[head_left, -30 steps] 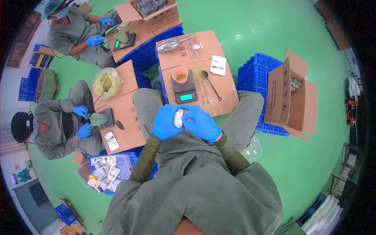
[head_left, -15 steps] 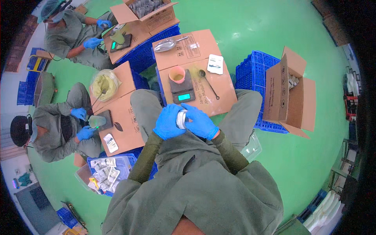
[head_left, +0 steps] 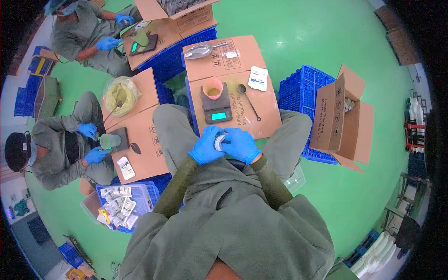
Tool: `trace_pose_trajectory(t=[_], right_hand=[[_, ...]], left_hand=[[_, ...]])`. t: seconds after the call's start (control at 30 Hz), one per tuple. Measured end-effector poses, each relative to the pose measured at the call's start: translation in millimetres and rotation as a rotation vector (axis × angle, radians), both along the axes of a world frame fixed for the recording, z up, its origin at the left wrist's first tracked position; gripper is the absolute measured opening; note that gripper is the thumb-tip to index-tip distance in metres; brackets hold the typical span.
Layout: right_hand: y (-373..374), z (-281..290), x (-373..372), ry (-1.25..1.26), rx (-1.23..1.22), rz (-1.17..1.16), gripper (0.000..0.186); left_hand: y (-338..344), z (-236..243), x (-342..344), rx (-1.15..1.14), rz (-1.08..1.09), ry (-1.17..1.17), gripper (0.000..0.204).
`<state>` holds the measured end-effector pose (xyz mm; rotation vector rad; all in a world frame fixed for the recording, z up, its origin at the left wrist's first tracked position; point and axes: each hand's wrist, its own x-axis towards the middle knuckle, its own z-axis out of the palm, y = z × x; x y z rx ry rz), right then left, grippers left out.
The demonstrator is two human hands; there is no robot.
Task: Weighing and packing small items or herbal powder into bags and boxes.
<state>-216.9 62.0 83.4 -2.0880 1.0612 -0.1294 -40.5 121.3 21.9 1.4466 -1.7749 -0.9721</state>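
Both hands wear blue gloves and meet over my lap, just in front of the cardboard worktop [head_left: 224, 65]. Between them is a small white packet [head_left: 218, 143], mostly covered by fingers. My left hand [head_left: 205, 147] wraps its left side; my right hand [head_left: 240, 147] presses its right side, fingers closed. Beyond them a black digital scale [head_left: 218, 115] with a lit green display carries an orange-pink cup [head_left: 213, 88] with yellowish contents. To the right lie a dark long-handled spoon [head_left: 250, 103] and a flat white pouch [head_left: 258, 78]. A metal scoop [head_left: 199, 51] rests at the far end.
At right an open carton [head_left: 329, 112] with several packets leans on a blue crate [head_left: 303, 91]. A bin [head_left: 148, 196] of white pouches stands lower left. Two co-workers in blue gloves sit at left by cardboard-topped stands; a bag of yellow-green powder [head_left: 122, 97] is near one.
The hands have shifted slightly right and drawn closer around the packet, so less of it shows. My view has turned slightly. Cup, scale and spoon stay in place.
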Motion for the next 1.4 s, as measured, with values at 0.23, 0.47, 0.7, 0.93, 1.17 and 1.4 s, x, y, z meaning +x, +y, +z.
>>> trace_pose_trajectory(t=[0.23, 0.47, 0.7, 0.93, 1.17, 1.4], right_hand=[[-31, -8, 4, -0.103, -0.042, 0.099, 0.03], [-86, -26, 11, -0.424, -0.113, -0.363, 0.032], [-106, -80, -10, -0.251, -0.182, -0.497, 0.031], [-110, -144, -44, 0.149, -0.515, -0.565, 0.03], [-118, -181, -55, 0.396, -0.331, -0.533, 0.024], [-124, -180, -49, 0.01, -0.235, -0.753, 0.027]], left_hand=[[-10, -11, 7, 0.038, 0.163, 0.015, 0.061], [-48, 1, 58, -0.057, 0.367, -0.016, 0.067], [-58, -14, 72, -0.087, 0.458, 0.057, 0.064], [-59, -24, 71, -0.106, 0.446, 0.062, 0.067], [-60, -26, 65, -0.096, 0.43, 0.086, 0.069], [-58, -31, 64, -0.086, 0.454, 0.029, 0.071]])
